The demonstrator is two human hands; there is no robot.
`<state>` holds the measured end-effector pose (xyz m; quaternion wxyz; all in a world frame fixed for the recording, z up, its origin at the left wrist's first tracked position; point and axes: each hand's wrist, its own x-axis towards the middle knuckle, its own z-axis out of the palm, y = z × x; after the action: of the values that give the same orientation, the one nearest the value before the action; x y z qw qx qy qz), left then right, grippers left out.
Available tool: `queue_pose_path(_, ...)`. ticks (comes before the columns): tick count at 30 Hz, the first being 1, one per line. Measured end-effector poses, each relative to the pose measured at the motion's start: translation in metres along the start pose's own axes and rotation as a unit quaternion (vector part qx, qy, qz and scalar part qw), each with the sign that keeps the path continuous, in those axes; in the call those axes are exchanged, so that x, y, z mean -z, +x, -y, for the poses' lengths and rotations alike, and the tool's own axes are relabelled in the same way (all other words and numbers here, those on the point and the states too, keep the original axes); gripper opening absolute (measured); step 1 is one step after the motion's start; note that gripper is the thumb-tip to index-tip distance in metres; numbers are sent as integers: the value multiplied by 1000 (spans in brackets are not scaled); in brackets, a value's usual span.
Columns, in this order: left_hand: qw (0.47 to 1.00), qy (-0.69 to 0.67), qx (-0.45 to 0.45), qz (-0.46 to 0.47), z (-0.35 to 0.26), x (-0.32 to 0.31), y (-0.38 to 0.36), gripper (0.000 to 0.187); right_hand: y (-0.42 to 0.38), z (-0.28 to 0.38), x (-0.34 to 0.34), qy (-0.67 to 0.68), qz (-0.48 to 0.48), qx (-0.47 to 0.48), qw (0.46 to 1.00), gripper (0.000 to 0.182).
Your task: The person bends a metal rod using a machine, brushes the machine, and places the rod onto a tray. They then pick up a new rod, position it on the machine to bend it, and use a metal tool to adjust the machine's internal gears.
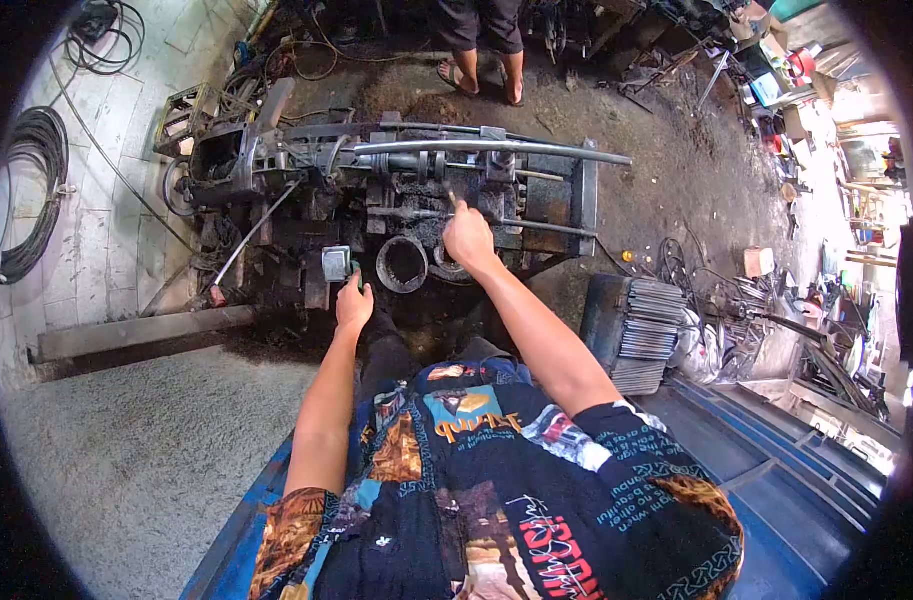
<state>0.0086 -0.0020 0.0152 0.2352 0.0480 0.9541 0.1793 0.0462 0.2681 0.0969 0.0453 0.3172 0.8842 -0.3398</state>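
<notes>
My left hand (pixel 354 304) reaches to a small grey box (pixel 336 264), which looks like a switch box, on the near side of a greasy metal machine (pixel 407 187). Its thumb stands apart and a finger points at the box's side, near a green spot. My right hand (pixel 469 238) is closed over the machine's near rods. From its fingertips a short, slim piece (pixel 454 197) sticks out towards the shaft; its kind is too small to make out. Below the right hand, a round metal ring or can (pixel 403 265) with dark stuff inside sits at the machine's near edge.
A long metal bar (pixel 497 147) runs across the machine's top. Another person's legs (pixel 482 40) stand beyond it. On the right are a finned motor (pixel 637 325) and cluttered shelves. A coiled black cable (pixel 37 195) hangs on the left wall.
</notes>
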Motion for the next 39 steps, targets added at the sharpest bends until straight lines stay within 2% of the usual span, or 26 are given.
queue_pose_path(5,1000,-9,-3,1,5,-2,3,48,-37,-11,21,56,-6,48,997,34)
queue_pose_path(6,1000,-12,-10,-4,7,-3,5,48,-41,-8,34,78,-17,86,993,32)
queue_pose_path(7,1000,-15,-18,-8,7,-2,4,48,-43,-3,49,110,-58,171,977,31)
queue_pose_path(9,1000,-7,-4,7,-1,5,-1,48,-40,12,87,170,-64,255,950,31)
queue_pose_path(11,1000,1,5,20,-8,8,-2,48,-11,18,102,174,-187,341,905,32)
queue_pose_path(13,1000,3,-3,7,-3,4,-1,49,27,24,120,75,-289,362,883,33)
queue_pose_path(18,1000,11,4,3,-5,3,-2,48,110,0,112,49,-301,319,897,30)
queue_pose_path(20,1000,17,8,8,-4,4,1,48,115,-9,98,20,-292,244,924,30)
queue_pose_path(24,999,-13,27,24,5,1,2,48,112,-4,95,-45,-271,207,939,29)
queue_pose_path(39,999,-5,-19,-31,-1,-5,-6,47,113,-1,91,-65,-271,197,940,28)
